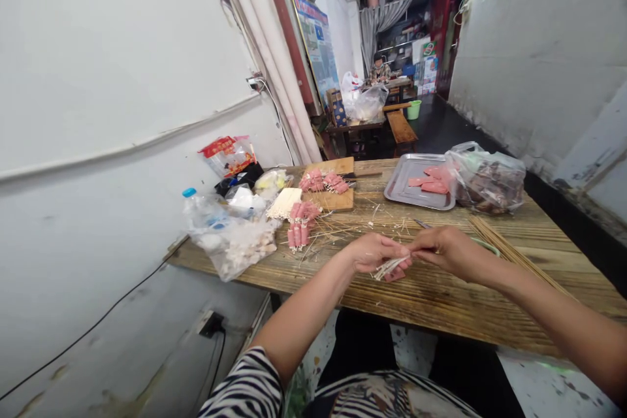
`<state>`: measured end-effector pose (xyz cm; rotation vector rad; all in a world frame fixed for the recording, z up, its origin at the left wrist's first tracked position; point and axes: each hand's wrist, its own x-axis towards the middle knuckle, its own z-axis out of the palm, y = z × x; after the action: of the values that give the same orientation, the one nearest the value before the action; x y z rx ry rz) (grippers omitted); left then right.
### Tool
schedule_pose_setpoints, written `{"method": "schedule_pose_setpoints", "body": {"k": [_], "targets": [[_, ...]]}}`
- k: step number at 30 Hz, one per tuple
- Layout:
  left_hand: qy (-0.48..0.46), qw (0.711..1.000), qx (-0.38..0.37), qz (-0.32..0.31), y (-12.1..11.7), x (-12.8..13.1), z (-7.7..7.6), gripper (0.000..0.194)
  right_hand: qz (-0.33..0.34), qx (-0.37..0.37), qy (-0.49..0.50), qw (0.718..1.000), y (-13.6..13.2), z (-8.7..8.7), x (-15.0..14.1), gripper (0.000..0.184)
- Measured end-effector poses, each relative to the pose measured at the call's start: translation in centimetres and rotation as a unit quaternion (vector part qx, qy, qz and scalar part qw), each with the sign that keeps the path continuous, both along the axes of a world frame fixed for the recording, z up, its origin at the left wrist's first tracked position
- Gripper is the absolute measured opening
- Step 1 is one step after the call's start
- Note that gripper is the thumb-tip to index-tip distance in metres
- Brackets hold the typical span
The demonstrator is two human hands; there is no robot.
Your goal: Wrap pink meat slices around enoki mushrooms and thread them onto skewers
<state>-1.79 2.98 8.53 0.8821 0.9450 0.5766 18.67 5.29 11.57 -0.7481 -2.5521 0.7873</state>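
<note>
My left hand (369, 252) is closed around a small bundle of white enoki mushrooms (388, 268), whose loose ends poke out below the fingers. A pink meat slice (396, 275) shows under the bundle in the same hand. My right hand (448, 251) meets the left at the bundle's other end, thumb and fingers pinched together there; the exact grip is partly hidden. To the left lie finished meat rolls with mushroom ends (298, 235) and a block of enoki (285, 202). More meat slices (434, 181) rest on a metal tray (399, 192).
Bamboo skewers (519, 255) lie at the right on the wooden table (553, 235). A filled plastic bag (490, 179) leans over the tray. A cutting board (337, 201) holds more rolls, beside a knife (367, 174). A bag of mushrooms (245, 245) sits at the left edge. Someone (378, 68) sits far back.
</note>
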Motion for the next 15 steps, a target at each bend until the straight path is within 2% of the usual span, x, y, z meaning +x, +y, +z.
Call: {"method": "schedule_pose_setpoints", "body": {"k": [3, 5, 7, 9, 11, 13, 15], "targets": [[0.028, 0.998, 0.059, 0.001, -0.7, 0.0, 0.3, 0.046, -0.052, -0.016, 0.014, 0.998, 0.2, -0.4, 0.4, 0.026], [0.097, 0.986, 0.132, 0.016, -1.2, 0.3, 0.4, 0.038, -0.090, -0.027, 0.019, 0.995, 0.3, -0.5, 0.4, 0.027], [0.198, 0.953, 0.229, 0.028, -1.6, 0.7, 0.7, 0.025, -0.120, -0.041, 0.021, 0.992, 0.3, -0.6, 0.4, 0.028], [0.301, 0.892, 0.337, 0.029, -1.7, 1.0, 1.0, 0.021, -0.142, -0.058, 0.024, 0.988, 0.4, -0.8, 0.3, 0.030], [0.363, 0.837, 0.410, 0.014, -1.6, 1.2, 1.4, 0.023, -0.153, -0.073, 0.023, 0.985, 0.7, -0.9, 0.4, 0.033], [0.387, 0.816, 0.430, -0.002, -1.3, 1.2, 1.7, 0.024, -0.137, -0.085, 0.001, 0.987, 1.1, -0.7, 0.7, 0.036], [0.392, 0.814, 0.428, -0.016, -0.9, 1.2, 2.1, 0.024, -0.103, -0.069, -0.031, 0.992, 1.5, -0.2, 1.1, 0.038]]}}
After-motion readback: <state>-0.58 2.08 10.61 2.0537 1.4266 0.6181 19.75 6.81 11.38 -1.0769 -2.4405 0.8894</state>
